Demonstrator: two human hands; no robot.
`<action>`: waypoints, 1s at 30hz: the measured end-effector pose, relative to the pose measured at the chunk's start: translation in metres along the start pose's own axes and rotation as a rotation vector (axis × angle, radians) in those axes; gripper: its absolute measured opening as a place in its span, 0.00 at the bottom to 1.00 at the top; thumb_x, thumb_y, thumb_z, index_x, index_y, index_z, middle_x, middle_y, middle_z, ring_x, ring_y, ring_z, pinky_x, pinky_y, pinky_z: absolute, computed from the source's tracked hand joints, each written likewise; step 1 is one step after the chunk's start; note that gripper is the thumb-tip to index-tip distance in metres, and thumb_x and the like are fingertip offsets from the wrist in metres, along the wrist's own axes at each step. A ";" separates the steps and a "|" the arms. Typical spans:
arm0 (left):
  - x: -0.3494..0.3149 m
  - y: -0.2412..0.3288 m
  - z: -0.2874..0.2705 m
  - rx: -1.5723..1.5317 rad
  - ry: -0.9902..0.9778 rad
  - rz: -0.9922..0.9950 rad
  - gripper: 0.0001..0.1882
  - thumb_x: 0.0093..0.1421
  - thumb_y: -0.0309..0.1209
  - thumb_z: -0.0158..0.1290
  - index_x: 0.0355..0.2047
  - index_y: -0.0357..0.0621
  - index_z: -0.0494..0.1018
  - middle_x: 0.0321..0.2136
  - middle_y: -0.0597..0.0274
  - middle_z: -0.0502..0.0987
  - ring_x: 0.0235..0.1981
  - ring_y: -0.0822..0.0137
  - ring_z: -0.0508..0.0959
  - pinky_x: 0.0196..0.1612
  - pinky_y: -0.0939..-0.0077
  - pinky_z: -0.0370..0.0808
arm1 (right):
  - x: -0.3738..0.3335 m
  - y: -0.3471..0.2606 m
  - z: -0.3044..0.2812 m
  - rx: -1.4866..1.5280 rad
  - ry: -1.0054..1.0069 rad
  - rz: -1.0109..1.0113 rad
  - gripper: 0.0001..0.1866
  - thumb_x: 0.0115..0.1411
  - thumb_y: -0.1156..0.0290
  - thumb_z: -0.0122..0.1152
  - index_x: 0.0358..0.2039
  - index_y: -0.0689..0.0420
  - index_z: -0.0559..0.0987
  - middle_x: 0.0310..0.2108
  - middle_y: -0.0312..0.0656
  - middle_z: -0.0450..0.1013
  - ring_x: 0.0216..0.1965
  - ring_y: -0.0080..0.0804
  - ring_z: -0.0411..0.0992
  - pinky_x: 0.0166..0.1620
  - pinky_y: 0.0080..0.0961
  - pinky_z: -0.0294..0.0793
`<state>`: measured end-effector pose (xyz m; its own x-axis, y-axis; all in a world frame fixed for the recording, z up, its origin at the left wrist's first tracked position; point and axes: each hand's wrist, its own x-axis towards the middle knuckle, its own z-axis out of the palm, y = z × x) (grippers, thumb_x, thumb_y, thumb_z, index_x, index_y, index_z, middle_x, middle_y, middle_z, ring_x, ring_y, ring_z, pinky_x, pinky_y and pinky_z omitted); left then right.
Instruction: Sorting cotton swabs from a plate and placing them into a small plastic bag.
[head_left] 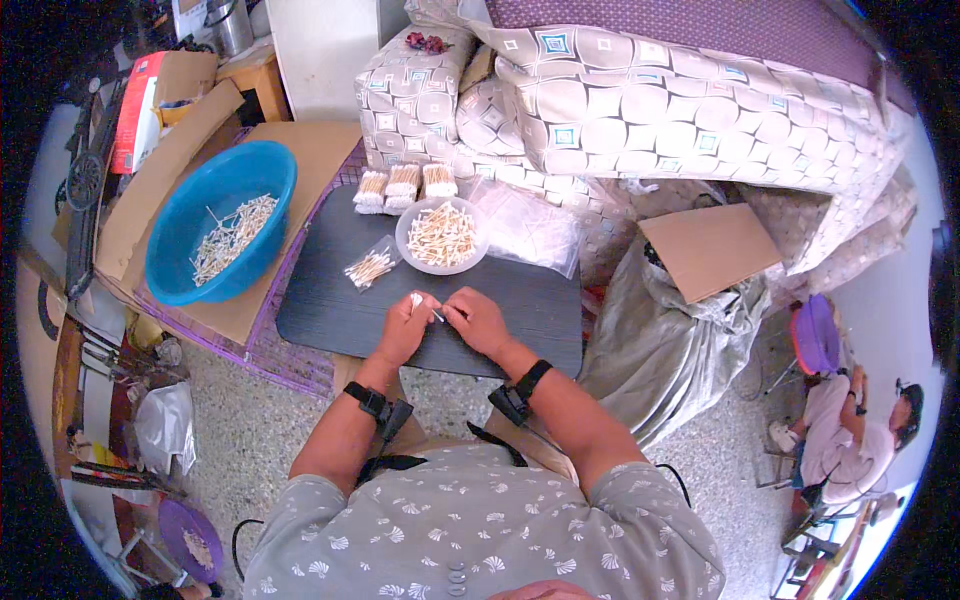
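I can read no word or number for certain from where I stand. What looks like print sits on the red-and-white box [136, 112] over at ten o'clock: a few small marks show toward the lower end of its red side, yet they are too tiny and blurred for me to make out a single letter

Dark worktop [325, 275]: one translucent bowl [440, 268] of tan-stemmed cotton swabs [443, 235], one clear swab bag [370, 268], several swab packs [403, 184] beyond. Left hand [405, 328], swabs in its grip; right hand [478, 320] just beside. Left of worktop: one blue basin [180, 240], loose swabs inside.
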<state>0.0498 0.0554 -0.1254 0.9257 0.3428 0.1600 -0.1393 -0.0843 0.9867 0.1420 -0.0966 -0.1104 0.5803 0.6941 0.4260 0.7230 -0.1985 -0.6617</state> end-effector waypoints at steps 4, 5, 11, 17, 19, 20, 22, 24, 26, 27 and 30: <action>0.000 0.000 0.000 -0.001 -0.004 0.008 0.10 0.65 0.33 0.46 0.33 0.42 0.74 0.23 0.72 0.71 0.25 0.81 0.67 0.28 0.85 0.64 | 0.000 0.000 0.000 0.015 -0.001 -0.007 0.08 0.58 0.68 0.57 0.28 0.60 0.77 0.30 0.45 0.73 0.34 0.44 0.72 0.37 0.35 0.71; 0.000 0.000 0.001 0.009 -0.001 0.019 0.10 0.66 0.33 0.46 0.33 0.42 0.74 0.23 0.72 0.71 0.25 0.81 0.67 0.28 0.85 0.64 | 0.000 0.001 0.000 0.014 0.000 -0.015 0.08 0.57 0.68 0.57 0.28 0.60 0.77 0.30 0.45 0.73 0.34 0.44 0.72 0.37 0.35 0.71; 0.001 0.001 0.002 0.018 0.008 0.025 0.10 0.66 0.33 0.46 0.33 0.42 0.74 0.23 0.72 0.71 0.25 0.81 0.67 0.29 0.85 0.65 | 0.000 0.002 0.000 0.019 0.014 -0.027 0.08 0.57 0.68 0.57 0.28 0.60 0.77 0.30 0.45 0.72 0.33 0.44 0.72 0.37 0.35 0.71; 0.001 -0.004 0.001 0.011 0.022 0.020 0.10 0.66 0.32 0.46 0.33 0.42 0.74 0.22 0.73 0.71 0.23 0.81 0.67 0.27 0.85 0.64 | 0.001 -0.001 0.000 0.023 0.006 -0.025 0.09 0.58 0.68 0.57 0.28 0.60 0.76 0.29 0.45 0.72 0.33 0.44 0.72 0.36 0.35 0.71; 0.001 -0.003 0.001 0.023 0.029 0.012 0.09 0.65 0.32 0.46 0.33 0.42 0.74 0.21 0.73 0.70 0.23 0.82 0.66 0.26 0.85 0.64 | 0.001 0.000 0.000 0.019 0.006 -0.028 0.09 0.58 0.68 0.57 0.28 0.60 0.76 0.29 0.45 0.72 0.33 0.44 0.72 0.36 0.35 0.71; 0.001 -0.003 0.001 0.022 0.030 0.013 0.09 0.65 0.32 0.46 0.33 0.42 0.74 0.21 0.73 0.70 0.23 0.82 0.66 0.26 0.85 0.64 | 0.001 0.000 0.000 0.015 0.006 -0.031 0.09 0.58 0.67 0.57 0.28 0.60 0.76 0.29 0.45 0.72 0.33 0.43 0.72 0.36 0.35 0.71; 0.000 -0.002 0.002 0.021 0.032 0.012 0.09 0.65 0.32 0.46 0.33 0.42 0.74 0.21 0.73 0.70 0.22 0.82 0.66 0.25 0.85 0.63 | 0.000 0.000 -0.001 0.019 0.003 -0.031 0.09 0.58 0.67 0.57 0.28 0.60 0.76 0.29 0.45 0.72 0.33 0.43 0.72 0.36 0.35 0.71; 0.000 -0.002 0.002 0.012 0.021 0.011 0.09 0.65 0.32 0.46 0.33 0.42 0.74 0.21 0.73 0.70 0.23 0.82 0.66 0.26 0.85 0.63 | 0.000 0.001 0.000 0.022 0.001 -0.031 0.09 0.58 0.67 0.57 0.28 0.60 0.76 0.29 0.45 0.72 0.33 0.43 0.72 0.36 0.35 0.71; 0.000 -0.002 0.002 0.011 0.019 0.012 0.09 0.65 0.32 0.46 0.33 0.42 0.74 0.21 0.73 0.70 0.23 0.82 0.66 0.26 0.85 0.63 | 0.000 0.002 0.000 0.021 0.008 -0.034 0.09 0.58 0.67 0.57 0.27 0.59 0.76 0.29 0.45 0.72 0.33 0.43 0.71 0.36 0.34 0.71; 0.000 -0.003 0.002 0.009 0.020 0.012 0.09 0.65 0.32 0.46 0.33 0.42 0.74 0.21 0.73 0.70 0.23 0.82 0.66 0.26 0.85 0.64 | 0.000 0.001 0.000 0.022 0.008 -0.034 0.09 0.58 0.67 0.57 0.27 0.59 0.76 0.29 0.45 0.72 0.33 0.43 0.71 0.36 0.34 0.71; 0.000 -0.004 0.001 0.026 0.036 0.017 0.09 0.65 0.32 0.46 0.32 0.42 0.74 0.22 0.73 0.70 0.24 0.82 0.67 0.27 0.85 0.64 | 0.000 0.000 0.000 0.032 0.009 -0.028 0.08 0.58 0.68 0.57 0.27 0.60 0.76 0.29 0.45 0.72 0.33 0.43 0.71 0.36 0.35 0.71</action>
<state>0.0510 0.0546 -0.1295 0.9100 0.3741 0.1785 -0.1455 -0.1148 0.9827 0.1425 -0.0964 -0.1101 0.5636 0.6931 0.4495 0.7264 -0.1566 -0.6692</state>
